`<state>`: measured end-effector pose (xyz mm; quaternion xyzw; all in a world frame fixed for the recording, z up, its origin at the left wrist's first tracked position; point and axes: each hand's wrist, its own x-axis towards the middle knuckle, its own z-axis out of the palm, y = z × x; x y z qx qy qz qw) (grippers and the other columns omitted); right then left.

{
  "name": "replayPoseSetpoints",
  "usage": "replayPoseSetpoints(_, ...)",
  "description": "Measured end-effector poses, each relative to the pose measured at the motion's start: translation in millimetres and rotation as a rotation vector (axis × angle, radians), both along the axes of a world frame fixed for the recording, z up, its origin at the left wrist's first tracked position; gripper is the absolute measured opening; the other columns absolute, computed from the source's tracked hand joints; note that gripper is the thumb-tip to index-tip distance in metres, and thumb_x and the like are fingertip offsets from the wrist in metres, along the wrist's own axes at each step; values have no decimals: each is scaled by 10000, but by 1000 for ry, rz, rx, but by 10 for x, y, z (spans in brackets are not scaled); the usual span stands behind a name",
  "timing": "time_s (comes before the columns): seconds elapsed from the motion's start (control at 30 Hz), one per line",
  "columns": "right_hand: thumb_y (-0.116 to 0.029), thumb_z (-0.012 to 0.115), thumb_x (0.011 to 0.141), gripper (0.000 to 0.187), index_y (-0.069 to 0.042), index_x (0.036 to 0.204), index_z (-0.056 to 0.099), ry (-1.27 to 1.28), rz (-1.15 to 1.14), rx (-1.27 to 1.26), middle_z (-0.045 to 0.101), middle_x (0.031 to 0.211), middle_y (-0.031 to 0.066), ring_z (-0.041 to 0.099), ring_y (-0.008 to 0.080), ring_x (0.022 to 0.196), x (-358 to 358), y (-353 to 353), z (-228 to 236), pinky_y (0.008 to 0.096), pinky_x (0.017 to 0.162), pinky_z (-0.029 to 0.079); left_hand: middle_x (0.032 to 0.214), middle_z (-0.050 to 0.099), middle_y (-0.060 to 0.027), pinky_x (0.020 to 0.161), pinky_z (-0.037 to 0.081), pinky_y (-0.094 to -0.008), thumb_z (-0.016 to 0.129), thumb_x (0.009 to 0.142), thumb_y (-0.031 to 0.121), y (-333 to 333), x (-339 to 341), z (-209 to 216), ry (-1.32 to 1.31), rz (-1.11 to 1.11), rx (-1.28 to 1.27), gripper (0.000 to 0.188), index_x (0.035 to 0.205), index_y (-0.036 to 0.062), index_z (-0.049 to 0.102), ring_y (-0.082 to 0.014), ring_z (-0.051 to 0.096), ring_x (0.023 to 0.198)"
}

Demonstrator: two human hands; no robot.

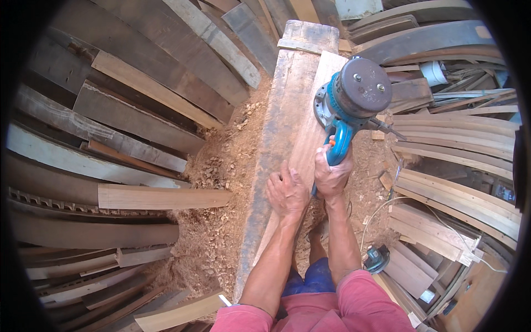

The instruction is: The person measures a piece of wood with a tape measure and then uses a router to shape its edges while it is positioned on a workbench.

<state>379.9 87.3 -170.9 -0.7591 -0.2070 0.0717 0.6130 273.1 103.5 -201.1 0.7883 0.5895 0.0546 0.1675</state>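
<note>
My right hand [332, 174] is closed round the blue D-shaped handle of a power router [358, 88], with an orange switch near the fingers. Its base rests on a pale wooden board [311, 133] lying lengthwise in front of me. A dark metal disc with two bolts tops the tool and hides its bit. My left hand [287, 191] presses on the board nearer to me, fingers curled at its left edge. Beneath is a worn, thick plank [279, 116] serving as a bench, with a wooden strip [303, 46] across its far end.
Stacked boards [138, 122] line the left side, and curved timber [459, 133] fills the right. Shavings [221, 243] cover the ground. A second blue power tool [376, 258] sits low at the right, near a pale cable [381, 207].
</note>
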Motion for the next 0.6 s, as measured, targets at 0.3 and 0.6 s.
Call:
replayPoseSetpoints(0.3, -65, 683, 882, 351, 10, 1212, 591, -12, -4, 93, 633, 963, 42, 604, 109, 836, 245, 185, -54, 292, 799, 512, 1034, 602, -168, 892, 471, -535, 517, 1026, 330, 0, -46, -25, -42, -21, -32, 421, 1373, 109, 608, -382, 592, 1017)
replayPoseSetpoints(0.6, -70, 686, 884, 350, -17, 1219, 600, -34, -30, 102, 638, 890, 21, 591, 88, 755, 499, 304, -136, 279, 711, 505, 1077, 587, -165, 917, 458, -539, 508, 1033, 344, 0, -44, -1, -12, -30, -94, 444, 1410, 115, 564, -374, 576, 1056)
